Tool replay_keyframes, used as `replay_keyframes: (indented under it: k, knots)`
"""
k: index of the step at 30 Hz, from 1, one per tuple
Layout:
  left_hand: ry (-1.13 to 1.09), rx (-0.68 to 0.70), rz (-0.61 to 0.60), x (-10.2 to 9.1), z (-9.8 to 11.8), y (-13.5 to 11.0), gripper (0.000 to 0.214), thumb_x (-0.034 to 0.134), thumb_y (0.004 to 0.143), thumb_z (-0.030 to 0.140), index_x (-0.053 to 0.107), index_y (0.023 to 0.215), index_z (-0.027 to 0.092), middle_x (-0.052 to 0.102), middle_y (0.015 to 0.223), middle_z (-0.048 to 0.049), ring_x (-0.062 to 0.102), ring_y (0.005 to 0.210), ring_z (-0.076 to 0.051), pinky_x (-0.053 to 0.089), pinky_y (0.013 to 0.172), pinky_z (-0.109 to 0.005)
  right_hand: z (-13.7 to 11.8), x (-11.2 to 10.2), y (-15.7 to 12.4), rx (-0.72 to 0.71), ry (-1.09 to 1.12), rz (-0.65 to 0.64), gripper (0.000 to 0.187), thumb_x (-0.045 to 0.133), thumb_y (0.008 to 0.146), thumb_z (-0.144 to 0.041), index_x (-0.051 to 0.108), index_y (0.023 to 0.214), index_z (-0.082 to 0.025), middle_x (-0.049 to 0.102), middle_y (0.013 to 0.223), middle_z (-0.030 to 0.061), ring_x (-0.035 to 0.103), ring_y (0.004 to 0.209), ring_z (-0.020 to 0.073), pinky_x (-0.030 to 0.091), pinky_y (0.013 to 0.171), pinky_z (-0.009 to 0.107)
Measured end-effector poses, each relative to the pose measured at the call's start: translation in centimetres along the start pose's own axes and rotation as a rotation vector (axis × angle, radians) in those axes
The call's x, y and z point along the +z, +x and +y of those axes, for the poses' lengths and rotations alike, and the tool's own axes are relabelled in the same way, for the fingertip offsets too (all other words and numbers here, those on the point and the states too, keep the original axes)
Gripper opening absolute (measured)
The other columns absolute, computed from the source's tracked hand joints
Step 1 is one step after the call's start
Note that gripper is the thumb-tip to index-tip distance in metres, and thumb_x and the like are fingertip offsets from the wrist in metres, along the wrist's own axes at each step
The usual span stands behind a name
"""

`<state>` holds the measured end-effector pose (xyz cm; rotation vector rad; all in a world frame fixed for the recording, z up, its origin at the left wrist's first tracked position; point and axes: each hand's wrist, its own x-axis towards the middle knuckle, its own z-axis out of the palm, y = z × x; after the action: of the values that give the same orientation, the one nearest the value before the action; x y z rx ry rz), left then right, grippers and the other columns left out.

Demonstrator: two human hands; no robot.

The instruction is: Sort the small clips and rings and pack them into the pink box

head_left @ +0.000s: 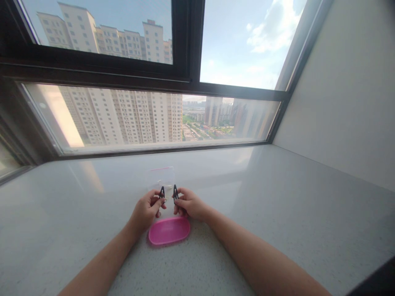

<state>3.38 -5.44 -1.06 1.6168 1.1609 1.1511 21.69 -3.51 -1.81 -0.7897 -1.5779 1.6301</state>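
My left hand (148, 209) pinches a black snap hair clip (162, 193) upright between thumb and fingers. Facing it, a small gap away, my right hand (189, 203) holds a second black hair clip (175, 192) the same way. Both hands are just above the far edge of a pink oval tray (169, 231), whose inside looks bare. Beyond the fingers lies a clear zip bag (162, 174) with a pink strip along its top. Something small and pale shows at the bag's lower part, too small to name.
The pale speckled sill (271, 213) spreads around the hands. Behind it stands a dark-framed window (237, 92) with tall buildings outside. A white wall (345, 94) closes off the right side. A dark shape (378, 279) shows in the lower right corner.
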Motion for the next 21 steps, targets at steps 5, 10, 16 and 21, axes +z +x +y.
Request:
replay_keyframes:
  k: [5,10,16,21]
  knots:
    - [0.007,0.003,0.003,-0.08,-0.3,0.13,0.022,0.057,0.076,0.034,0.051,0.089,0.017,0.065,0.067,-0.0012,0.05,0.039,-0.009,0.045,0.042,-0.023,0.06,-0.03,0.09,-0.013,0.045,-0.005,0.029,0.055,0.076,-0.042,0.049,0.089,-0.017,0.059,0.053,-0.0026,0.045,0.035,0.0072,0.031,0.034,0.016]
    - [0.022,0.009,0.003,-0.16,-0.54,0.29,0.019,0.054,0.078,0.035,0.052,0.083,0.016,0.066,0.073,-0.003,0.051,0.039,-0.009,0.045,0.043,-0.024,0.22,0.0,0.21,-0.001,0.054,0.002,0.032,0.055,0.075,-0.046,0.049,0.085,-0.016,0.058,0.051,-0.0021,0.045,0.034,0.007,0.029,0.033,0.015]
    - [0.015,0.021,0.006,-0.15,-0.58,0.28,0.019,0.053,0.079,0.035,0.052,0.081,0.016,0.064,0.073,-0.0024,0.051,0.039,-0.008,0.045,0.043,-0.024,0.21,0.07,0.27,0.017,0.016,-0.007,0.029,0.055,0.075,-0.043,0.05,0.083,-0.015,0.058,0.051,-0.002,0.044,0.034,0.0066,0.029,0.033,0.016]
    - [0.013,0.015,-0.008,-0.15,-0.51,0.14,0.018,0.053,0.079,0.034,0.053,0.082,0.016,0.063,0.068,-0.0006,0.05,0.039,-0.008,0.045,0.042,-0.023,0.18,0.04,0.27,0.008,0.0,0.007,0.026,0.054,0.078,-0.039,0.05,0.088,-0.016,0.058,0.052,-0.0028,0.044,0.035,0.0064,0.029,0.035,0.015]
